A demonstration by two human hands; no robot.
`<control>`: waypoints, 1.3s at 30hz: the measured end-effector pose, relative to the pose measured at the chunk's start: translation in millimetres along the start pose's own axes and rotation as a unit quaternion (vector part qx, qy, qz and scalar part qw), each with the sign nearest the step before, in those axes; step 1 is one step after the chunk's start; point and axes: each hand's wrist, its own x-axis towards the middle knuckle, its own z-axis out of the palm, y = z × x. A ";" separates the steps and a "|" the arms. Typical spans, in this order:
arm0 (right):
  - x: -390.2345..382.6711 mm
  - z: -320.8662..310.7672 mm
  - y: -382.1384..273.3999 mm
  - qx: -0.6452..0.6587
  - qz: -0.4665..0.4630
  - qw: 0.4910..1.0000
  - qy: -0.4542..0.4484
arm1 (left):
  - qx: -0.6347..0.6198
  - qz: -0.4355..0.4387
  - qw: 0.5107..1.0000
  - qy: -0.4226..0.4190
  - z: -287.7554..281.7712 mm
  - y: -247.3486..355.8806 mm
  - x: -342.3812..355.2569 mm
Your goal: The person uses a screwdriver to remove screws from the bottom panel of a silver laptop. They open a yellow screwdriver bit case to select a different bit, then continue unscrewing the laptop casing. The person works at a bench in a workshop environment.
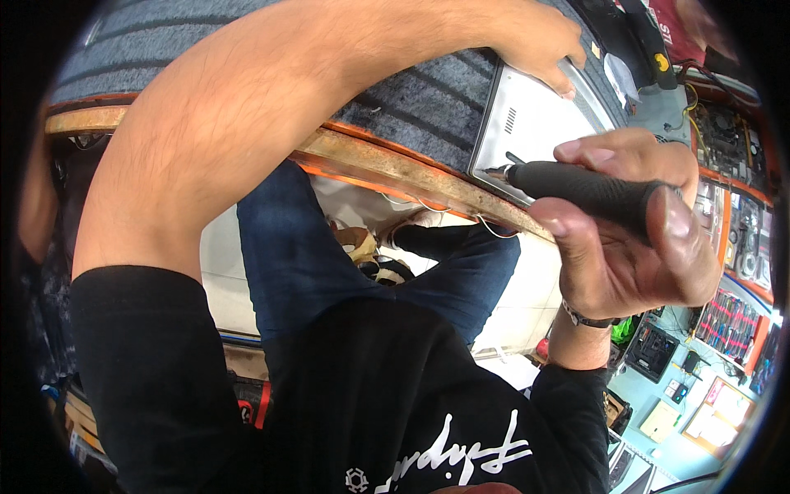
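A silver-grey laptop (535, 107) lies with its vented underside up, its near corner by the bench's front edge. My left hand (543, 45) reaches across to its far side, with the fingers closed on the edge there. In my right hand (634, 239) is a screwdriver (584, 189) with a thick black textured grip, held between thumb and fingers. The screwdriver points left, and its tip is over the laptop's near corner. Whether the tip touches a screw cannot be made out.
A grey striped mat (420, 107) covers the bench, which has a worn wooden front edge (370, 160). Cables and circuit boards (724, 123) are at the far right. Tools hang in a rack (728, 325) at the right. Another person's arm (37, 189) shows at the left rim.
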 end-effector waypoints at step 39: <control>104.1 -32.6 -73.6 -0.271 0.023 0.865 -0.421 | 0.019 0.009 1.000 0.003 4.9 -5.4 1.1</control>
